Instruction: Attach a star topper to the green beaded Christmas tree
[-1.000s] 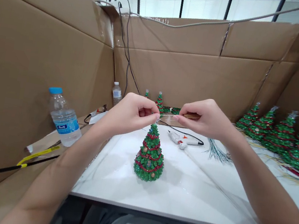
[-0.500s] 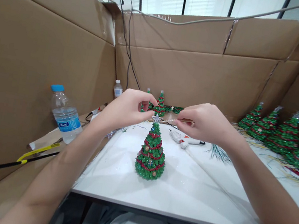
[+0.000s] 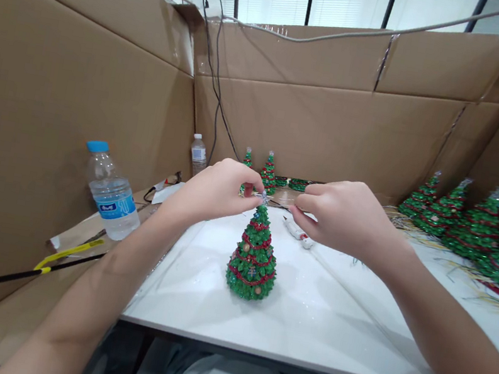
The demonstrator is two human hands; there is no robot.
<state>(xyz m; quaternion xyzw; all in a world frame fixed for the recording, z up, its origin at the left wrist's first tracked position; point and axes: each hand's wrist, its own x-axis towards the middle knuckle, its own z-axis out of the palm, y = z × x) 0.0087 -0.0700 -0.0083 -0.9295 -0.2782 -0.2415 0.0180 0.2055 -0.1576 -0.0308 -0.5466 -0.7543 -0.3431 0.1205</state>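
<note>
A green tree (image 3: pixel 254 258) stands upright, its star (image 3: pixel 264 198) just right of the nearer left hand (image 3: pixel 220 192), fingertips narrowed; right hand (image 3: pixel 345 214) curls; both grips unclear.

The tree (image 3: pixel 253 261) stands upright, centre, on the tabletop (image 3: pixel 303 324). The glue gun (image 3: pixel 296 229) lies behind it, right. Further trees (image 3: pixel 477 224) stand far right and far centre. The large bottle (image 3: pixel 113 202) is left, apparently off the tabletop.
</note>
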